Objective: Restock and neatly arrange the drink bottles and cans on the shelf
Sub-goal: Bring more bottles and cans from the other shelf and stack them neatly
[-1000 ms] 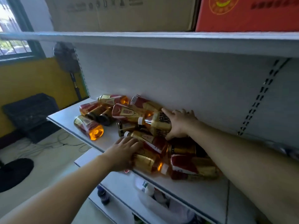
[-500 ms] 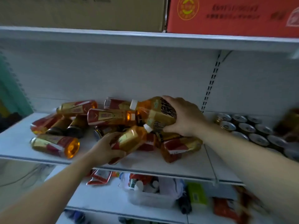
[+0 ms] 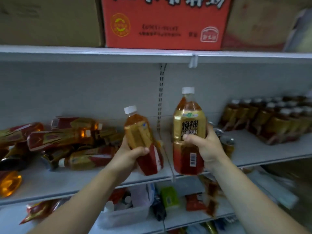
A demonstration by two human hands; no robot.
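Head view: two tea bottles are held up at the middle of the frame, in front of the shelf (image 3: 263, 151). The tilted bottle (image 3: 140, 132) is gripped low on its label by the left hand (image 3: 128, 156), cap leaning left. The upright bottle (image 3: 189, 125) is clasped round its middle by the right hand (image 3: 204, 146), thumb laid across the label. A heap of bottles (image 3: 67, 141) lies on the shelf at the left of the frame, and a block of upright bottles (image 3: 270, 119) is ranked at the right. The step is judged to be carrying both to that block. Each is best set down base first on bare shelf just beside it, label outward, and released only once steady. What appear to be cans (image 3: 227, 141) behind the right hand should be avoided.
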